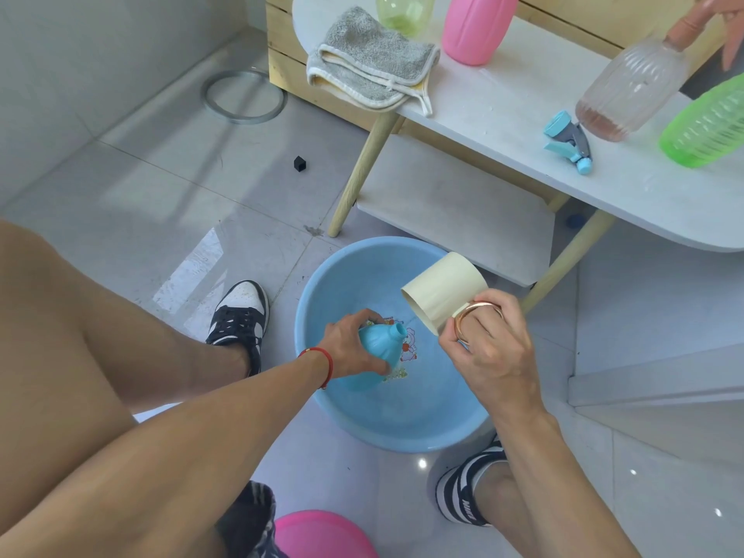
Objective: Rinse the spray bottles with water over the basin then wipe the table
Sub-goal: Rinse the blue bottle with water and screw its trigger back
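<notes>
Head view cuts off a pink tub [322, 533] at the bottom edge, between the person's knees, so its shape is hard to judge. Just beyond it, the left hand [350, 348] wraps around a blue bottle [372, 352], capless and tilted, hiding much of its body; it hangs over the blue basin [362, 420] on the floor. The right hand [489, 348] grips the copper handle of a cream cup [441, 292], tipped toward the bottle's neck; whether water is pouring cannot be made out. A shoe sits on either side of the basin, with bare tile to the left. Farther off, the white surface [503, 110] carries a blue spray head [567, 140], a grey cloth [370, 66] draped over its edge, and clear [632, 90], green [704, 122], pink [475, 26] and yellow-green [402, 10] bottles, several cropped by the frame.
</notes>
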Available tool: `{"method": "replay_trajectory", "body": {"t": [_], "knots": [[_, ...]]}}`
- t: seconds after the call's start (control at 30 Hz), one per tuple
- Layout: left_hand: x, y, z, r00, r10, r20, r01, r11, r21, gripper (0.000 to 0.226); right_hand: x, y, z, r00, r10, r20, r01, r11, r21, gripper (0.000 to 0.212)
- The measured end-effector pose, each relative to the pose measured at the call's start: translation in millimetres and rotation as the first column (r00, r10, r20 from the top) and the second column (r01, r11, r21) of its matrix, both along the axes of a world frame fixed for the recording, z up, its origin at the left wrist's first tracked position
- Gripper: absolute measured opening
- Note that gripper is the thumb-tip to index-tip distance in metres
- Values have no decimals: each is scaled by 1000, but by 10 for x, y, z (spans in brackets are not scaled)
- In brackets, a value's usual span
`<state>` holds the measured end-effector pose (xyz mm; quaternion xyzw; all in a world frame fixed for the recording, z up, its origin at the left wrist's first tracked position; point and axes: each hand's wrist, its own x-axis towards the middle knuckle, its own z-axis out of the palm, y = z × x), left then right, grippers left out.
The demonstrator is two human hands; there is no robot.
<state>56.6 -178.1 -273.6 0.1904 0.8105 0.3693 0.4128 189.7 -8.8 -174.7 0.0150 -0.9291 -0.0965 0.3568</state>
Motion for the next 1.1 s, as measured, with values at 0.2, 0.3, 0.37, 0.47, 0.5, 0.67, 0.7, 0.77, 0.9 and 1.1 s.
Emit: {"method": "replay_trajectory", "body": {"t": [0.2, 0.3, 0.37, 0.47, 0.5, 0.67, 0.7, 0.77, 0.9, 1.1], "knots": [[-3, 6, -5, 1000, 2, 7, -2, 1000, 5, 83, 14, 42, -142, 994, -106, -41, 95, 973, -211, 30], [-4, -8, -34, 1000, 15, 7, -15, 1000, 8, 82, 46, 184, -411, 937, -281, 209, 349, 787, -509, 40], [-10, -21, -50, 999, 35, 8, -35, 999, 19, 80, 100, 282, -657, 856, -309, 414, 507, 657, -558, 47], [-34, -45, -64, 996, 87, 35, -89, 995, 44, 74, 165, 286, -1019, 739, -324, 591, 603, 709, -366, 57], [-40, -54, -69, 993, 107, 53, -110, 993, 52, 71, 190, 265, -1140, 690, -334, 642, 606, 752, -259, 56], [-59, -109, -33, 980, 158, 120, -168, 982, 84, 67, 296, 40, -1583, 309, -334, 890, 760, 650, -20, 25], [-58, -117, -15, 978, 161, 133, -173, 981, 89, 66, 301, -3, -1623, 314, -298, 901, 781, 621, -67, 22], [-60, -133, -2, 975, 165, 150, -180, 979, 97, 65, 291, -50, -1706, 381, -202, 902, 779, 595, -196, 22], [-79, -149, -3, 969, 170, 177, -191, 976, 105, 69, 213, -48, -1532, 628, -88, 774, 758, 295, -581, 36], [-133, -178, -15, 943, 217, 252, -245, 966, 84, 74, 239, 160, -1232, 736, -140, 662, 625, -237, -744, 34]]}}
